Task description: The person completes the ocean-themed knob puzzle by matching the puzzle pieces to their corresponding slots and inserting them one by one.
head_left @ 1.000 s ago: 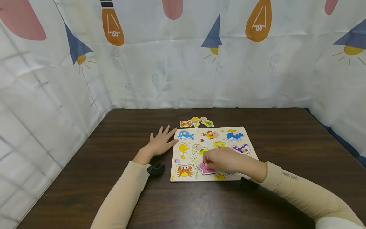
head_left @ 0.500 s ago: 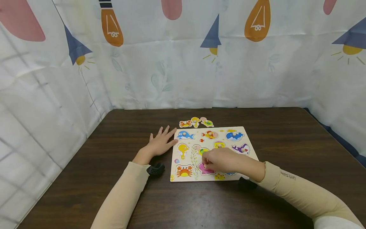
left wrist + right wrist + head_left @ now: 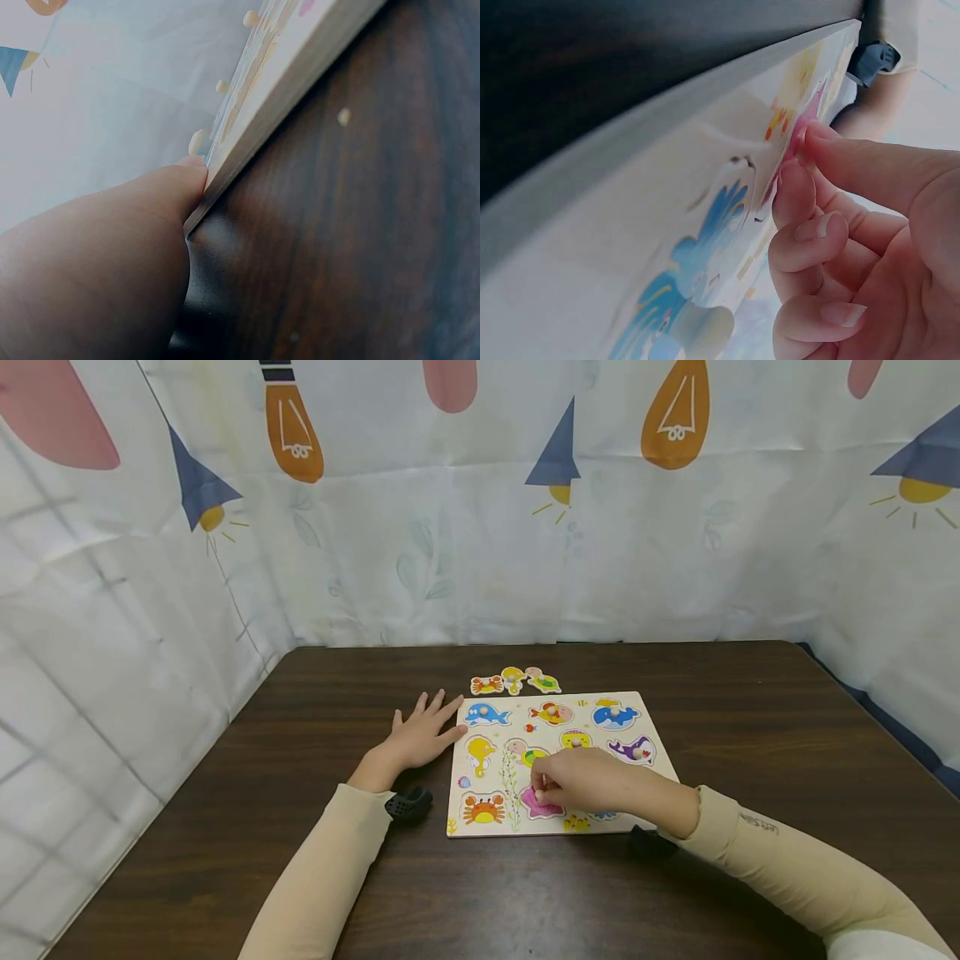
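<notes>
Nothing moves: right hand (image 3: 581, 781) still pinches the pink starfish piece (image 3: 542, 804) on the puzzle board (image 3: 660, 739); flat left hand (image 3: 420, 735) touches its edge.

— How does the left hand (image 3: 420, 739) lie?
— Flat, palm down, fingers straight and slightly spread, forearm stretched forward in a cream sleeve.
— And the right hand (image 3: 581, 781)?
— It reaches in from the right, knuckles up, fingers curled, thumb and forefinger (image 3: 799, 191) pinched together at their tips. The wrist is bent slightly inward, with a dark band at each wrist.
</notes>
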Motion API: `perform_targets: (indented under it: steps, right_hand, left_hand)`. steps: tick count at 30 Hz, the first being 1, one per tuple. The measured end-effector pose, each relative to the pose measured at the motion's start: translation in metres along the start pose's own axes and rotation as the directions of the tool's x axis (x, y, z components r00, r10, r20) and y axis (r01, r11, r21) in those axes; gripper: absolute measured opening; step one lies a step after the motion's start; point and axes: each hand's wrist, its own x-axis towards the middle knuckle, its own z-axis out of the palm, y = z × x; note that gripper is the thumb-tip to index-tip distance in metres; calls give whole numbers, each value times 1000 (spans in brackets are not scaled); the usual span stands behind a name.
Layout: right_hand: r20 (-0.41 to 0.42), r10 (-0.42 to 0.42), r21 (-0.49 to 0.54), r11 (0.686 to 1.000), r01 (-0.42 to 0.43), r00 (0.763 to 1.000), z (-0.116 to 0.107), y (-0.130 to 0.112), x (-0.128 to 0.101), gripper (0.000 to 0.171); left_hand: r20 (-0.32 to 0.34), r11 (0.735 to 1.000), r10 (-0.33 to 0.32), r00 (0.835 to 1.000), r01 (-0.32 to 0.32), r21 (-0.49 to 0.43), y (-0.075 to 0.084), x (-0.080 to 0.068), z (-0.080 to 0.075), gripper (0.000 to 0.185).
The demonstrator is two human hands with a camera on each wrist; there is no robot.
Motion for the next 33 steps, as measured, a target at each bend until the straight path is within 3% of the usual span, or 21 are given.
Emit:
perform_targets:
  steps: [12,17,20,28,33]
  right_hand:
    - [-28,-16,22,1000,17,999,-12,6,-6,5]
    - [-122,-77,-5,997,77,989,-31,10,-9,14]
    - [-203,-120,-25,993,117,972,-46,13,-10,18]
    - [-354,-108,-87,993,83,929,-75,23,2,17]
    - [-377,-76,-116,993,34,923,-81,35,18,18]
  left_hand:
    - [4,1000,-5,1000,5,-3,0,-1,1,71]
    - [-1,1000,-4,1000,4,-4,-1,0,1,71]
    - [1,1000,-2,1000,2,-7,-1,-1,1,71]
    - [-2,1000,0,1000,0,-5,-2,0,1,71]
    - [3,1000,5,1000,-5,0,-2,0,0,71]
